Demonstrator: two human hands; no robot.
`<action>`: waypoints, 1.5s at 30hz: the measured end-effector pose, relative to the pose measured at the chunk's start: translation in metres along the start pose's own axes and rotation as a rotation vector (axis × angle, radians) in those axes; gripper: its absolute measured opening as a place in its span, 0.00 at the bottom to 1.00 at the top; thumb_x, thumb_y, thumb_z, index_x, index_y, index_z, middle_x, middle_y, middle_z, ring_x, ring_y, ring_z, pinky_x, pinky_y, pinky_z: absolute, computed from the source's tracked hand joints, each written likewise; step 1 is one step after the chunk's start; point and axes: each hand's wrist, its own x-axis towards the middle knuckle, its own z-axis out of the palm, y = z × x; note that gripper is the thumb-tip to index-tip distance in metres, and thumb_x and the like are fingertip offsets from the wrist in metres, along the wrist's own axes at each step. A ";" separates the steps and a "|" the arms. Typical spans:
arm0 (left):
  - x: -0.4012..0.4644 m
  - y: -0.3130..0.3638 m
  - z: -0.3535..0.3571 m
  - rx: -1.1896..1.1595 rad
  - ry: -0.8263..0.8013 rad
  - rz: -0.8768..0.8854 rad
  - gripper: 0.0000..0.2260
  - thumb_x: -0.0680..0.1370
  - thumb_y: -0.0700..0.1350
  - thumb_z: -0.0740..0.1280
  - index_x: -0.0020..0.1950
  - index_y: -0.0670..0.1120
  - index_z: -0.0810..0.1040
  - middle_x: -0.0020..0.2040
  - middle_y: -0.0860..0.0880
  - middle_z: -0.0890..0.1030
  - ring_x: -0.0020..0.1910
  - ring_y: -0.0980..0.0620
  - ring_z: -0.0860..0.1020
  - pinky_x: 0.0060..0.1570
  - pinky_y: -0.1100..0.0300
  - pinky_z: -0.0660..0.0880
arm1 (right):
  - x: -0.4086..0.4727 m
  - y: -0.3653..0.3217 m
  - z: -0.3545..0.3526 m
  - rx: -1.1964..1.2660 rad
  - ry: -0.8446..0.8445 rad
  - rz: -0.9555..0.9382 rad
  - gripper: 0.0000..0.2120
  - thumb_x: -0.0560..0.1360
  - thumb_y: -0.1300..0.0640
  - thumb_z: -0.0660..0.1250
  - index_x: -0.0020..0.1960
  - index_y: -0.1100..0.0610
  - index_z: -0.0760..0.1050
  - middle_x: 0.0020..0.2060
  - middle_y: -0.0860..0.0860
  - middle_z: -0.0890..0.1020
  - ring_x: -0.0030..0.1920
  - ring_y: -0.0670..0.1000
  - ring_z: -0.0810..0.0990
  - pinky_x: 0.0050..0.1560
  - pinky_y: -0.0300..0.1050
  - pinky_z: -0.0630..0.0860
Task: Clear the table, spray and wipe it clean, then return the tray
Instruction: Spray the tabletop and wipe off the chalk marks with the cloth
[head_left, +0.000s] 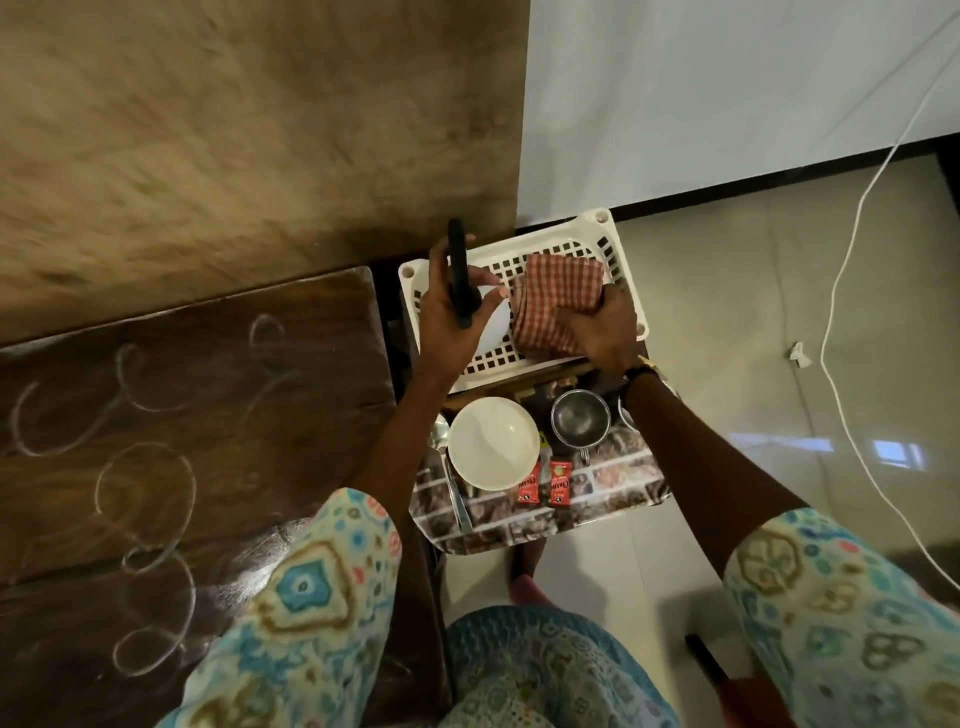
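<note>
Picking up the cleaning things: left hand (453, 317) gripping the spray bottle (461, 280) over the white basket (618, 249), right hand (597, 332) grabbing the checked cloth (561, 291) lying in it. Tray (623, 483) with bowl (493, 441), cup (579, 418) and packets (544, 482) sitting beside the table (208, 415). Probably next: lifting the cloth out, then spraying the table, still showing white swirls.

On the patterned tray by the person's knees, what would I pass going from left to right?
Metal spoon → white bowl → two red sachets → small steel cup. The right forearm covers the tray's far right end, so what lies there cannot be told.
</note>
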 end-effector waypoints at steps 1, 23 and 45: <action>0.002 0.000 0.000 -0.050 -0.012 -0.019 0.30 0.71 0.41 0.72 0.70 0.39 0.64 0.46 0.41 0.81 0.53 0.43 0.80 0.64 0.44 0.72 | -0.003 -0.002 -0.001 0.103 -0.044 0.026 0.28 0.69 0.51 0.74 0.65 0.60 0.71 0.59 0.55 0.77 0.59 0.57 0.76 0.62 0.56 0.74; -0.223 0.121 -0.195 -0.028 0.109 0.189 0.16 0.74 0.45 0.70 0.60 0.45 0.73 0.38 0.56 0.78 0.42 0.56 0.80 0.46 0.65 0.75 | -0.328 -0.101 0.005 1.046 -0.402 0.168 0.13 0.79 0.67 0.59 0.61 0.60 0.73 0.54 0.57 0.82 0.52 0.54 0.81 0.51 0.48 0.80; -0.533 0.055 -0.452 -0.081 0.391 0.152 0.07 0.76 0.37 0.68 0.51 0.46 0.77 0.42 0.57 0.82 0.46 0.60 0.80 0.49 0.70 0.74 | -0.671 -0.099 0.165 0.912 -0.744 0.012 0.10 0.78 0.59 0.63 0.59 0.57 0.76 0.51 0.53 0.85 0.52 0.52 0.84 0.48 0.46 0.82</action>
